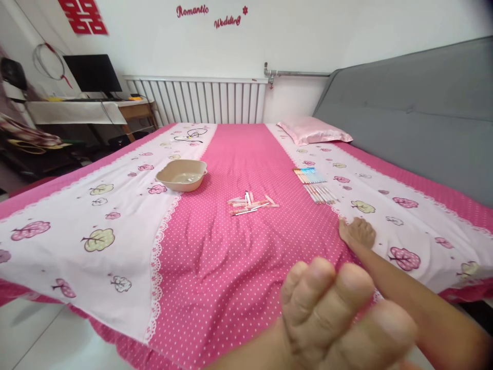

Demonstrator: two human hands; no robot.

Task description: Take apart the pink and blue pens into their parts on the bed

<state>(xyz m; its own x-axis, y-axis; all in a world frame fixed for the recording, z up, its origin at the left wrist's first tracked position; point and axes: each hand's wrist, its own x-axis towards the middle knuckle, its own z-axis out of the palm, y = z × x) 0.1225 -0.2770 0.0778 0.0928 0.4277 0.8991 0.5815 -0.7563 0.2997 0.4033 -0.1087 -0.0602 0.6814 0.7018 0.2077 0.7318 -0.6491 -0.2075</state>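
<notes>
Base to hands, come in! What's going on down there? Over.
Left hand curled by the camera, nothing seen in it. Right hand resting on sheet near pen row. Loose pens, basin farther off; nothing in between.

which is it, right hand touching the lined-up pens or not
Apart. The head view shows bare sheet between the right hand and the lined-up pens.

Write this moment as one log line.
left hand: curled, near camera | right hand: on bed, near pen row | pen pile, bowl: untouched

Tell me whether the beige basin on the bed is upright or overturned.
Upright: the beige basin sits on its base with its rim facing up and its inside in view.
</notes>
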